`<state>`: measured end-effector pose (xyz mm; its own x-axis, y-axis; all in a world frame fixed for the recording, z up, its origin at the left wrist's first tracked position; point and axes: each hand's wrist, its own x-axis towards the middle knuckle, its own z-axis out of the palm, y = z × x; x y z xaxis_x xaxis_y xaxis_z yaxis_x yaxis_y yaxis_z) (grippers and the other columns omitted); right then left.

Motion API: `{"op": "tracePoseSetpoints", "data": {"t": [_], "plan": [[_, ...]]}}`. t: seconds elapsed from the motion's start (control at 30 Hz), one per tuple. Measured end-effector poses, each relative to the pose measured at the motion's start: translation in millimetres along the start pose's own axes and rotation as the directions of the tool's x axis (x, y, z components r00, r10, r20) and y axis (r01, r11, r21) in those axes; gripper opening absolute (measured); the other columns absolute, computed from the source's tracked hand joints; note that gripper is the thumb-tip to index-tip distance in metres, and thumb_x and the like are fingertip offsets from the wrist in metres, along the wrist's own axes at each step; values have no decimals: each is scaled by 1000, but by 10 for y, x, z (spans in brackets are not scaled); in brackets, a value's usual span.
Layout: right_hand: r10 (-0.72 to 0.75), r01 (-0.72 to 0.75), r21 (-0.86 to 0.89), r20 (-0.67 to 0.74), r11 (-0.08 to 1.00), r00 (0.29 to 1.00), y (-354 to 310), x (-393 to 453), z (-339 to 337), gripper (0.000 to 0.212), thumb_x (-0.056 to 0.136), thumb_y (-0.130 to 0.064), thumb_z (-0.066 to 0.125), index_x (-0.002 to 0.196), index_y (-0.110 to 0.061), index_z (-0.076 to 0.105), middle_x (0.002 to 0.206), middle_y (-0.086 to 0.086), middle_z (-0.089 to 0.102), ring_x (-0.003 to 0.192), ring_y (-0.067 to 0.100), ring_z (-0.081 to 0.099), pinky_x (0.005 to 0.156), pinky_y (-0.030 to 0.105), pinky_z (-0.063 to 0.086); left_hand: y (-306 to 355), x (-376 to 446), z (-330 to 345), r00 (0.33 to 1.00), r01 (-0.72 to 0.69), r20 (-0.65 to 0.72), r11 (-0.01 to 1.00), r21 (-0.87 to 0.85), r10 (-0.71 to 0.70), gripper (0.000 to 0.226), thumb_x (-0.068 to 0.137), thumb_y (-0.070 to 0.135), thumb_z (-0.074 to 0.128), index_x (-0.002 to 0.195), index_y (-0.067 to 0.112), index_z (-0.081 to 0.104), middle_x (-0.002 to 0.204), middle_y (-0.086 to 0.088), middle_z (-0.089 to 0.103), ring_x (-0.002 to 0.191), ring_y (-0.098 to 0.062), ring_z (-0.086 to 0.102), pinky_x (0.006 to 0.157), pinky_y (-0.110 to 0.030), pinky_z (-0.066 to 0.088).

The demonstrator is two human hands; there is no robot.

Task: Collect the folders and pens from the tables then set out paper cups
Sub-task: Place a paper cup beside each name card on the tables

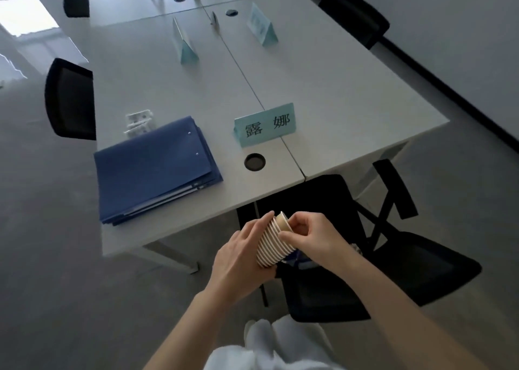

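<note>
A nested stack of brown paper cups [271, 243] with white rims lies tilted between my hands, in front of the table's near edge. My left hand [241, 254] grips the stack from the left side. My right hand [311, 236] pinches the outermost cup at the stack's open end. A pile of blue folders [154, 167] lies on the near left corner of the grey table [351, 111]. Behind the folders sits a small bundle of white pens [139, 122].
A teal name card [265, 124] stands by a round cable hole [254, 162]. More name cards [262, 28] stand further back. A black chair [393, 263] is just right of my hands; other chairs [70, 100] line the table's sides.
</note>
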<state>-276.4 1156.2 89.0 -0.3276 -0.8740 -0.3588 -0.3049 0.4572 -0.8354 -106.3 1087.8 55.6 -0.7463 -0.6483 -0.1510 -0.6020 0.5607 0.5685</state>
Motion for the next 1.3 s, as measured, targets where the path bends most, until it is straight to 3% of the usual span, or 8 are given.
{"op": "tracePoseSetpoints", "data": {"t": [0.27,0.4,0.53,0.6,0.87,1.03,1.17,1.3], "plan": [[-75,74,6,70,997,995,67,244,-215,10,87,-21,63,95,-17,68,87,-3,71,85,5,67,78,27,57,56,212,93,991,131,-32,990,-48,-132,98,67,44,73,143,56,11,136,27,38,103,-3,50,65,-23,42],[-79,77,-80,-23,994,997,198,540,-679,4,87,-19,64,86,-22,66,81,-8,69,77,1,64,68,16,49,163,491,213,975,202,-69,974,-100,-210,96,67,43,74,141,57,14,133,24,42,98,-4,48,68,-27,45],[-108,97,-63,-197,993,975,247,969,-1116,4,89,-20,62,87,-18,64,82,-5,68,77,5,63,69,21,48,163,658,313,922,333,-137,921,-200,-363,98,64,41,77,140,55,17,133,22,42,105,-11,53,73,-36,52],[-188,142,-200,-237,969,953,265,1244,-1209,7,91,-20,60,89,-13,60,82,1,65,75,14,61,67,25,46,148,691,382,894,368,-163,892,-263,-417,100,62,41,80,141,51,20,131,20,44,106,-11,53,76,-37,52],[-263,257,-706,103,660,959,461,2244,-782,7,90,-16,53,91,-10,51,87,11,63,81,33,62,64,34,47,165,641,444,760,445,-283,785,-431,-585,101,61,38,84,141,52,24,122,20,49,108,-7,53,88,-35,49],[-285,353,-812,240,465,928,469,2432,-574,14,91,-14,52,102,-6,56,95,13,63,93,33,60,63,37,49,116,463,475,698,475,-293,728,-494,-654,99,63,35,83,142,49,26,119,16,51,105,-9,55,89,-36,51],[-308,328,-822,197,466,931,328,2350,-532,29,92,-30,57,104,-4,56,102,13,61,106,31,54,73,37,49,25,325,494,673,472,-289,696,-541,-681,99,65,35,83,144,47,25,120,15,51,106,-8,55,89,-30,49],[-366,388,-656,178,648,913,14,1956,-433,31,92,-30,57,116,-9,57,100,4,65,96,22,61,76,34,50,-69,170,478,693,454,-266,692,-561,-670,99,63,44,79,144,49,22,125,15,50,109,-9,54,92,-36,51]]}}
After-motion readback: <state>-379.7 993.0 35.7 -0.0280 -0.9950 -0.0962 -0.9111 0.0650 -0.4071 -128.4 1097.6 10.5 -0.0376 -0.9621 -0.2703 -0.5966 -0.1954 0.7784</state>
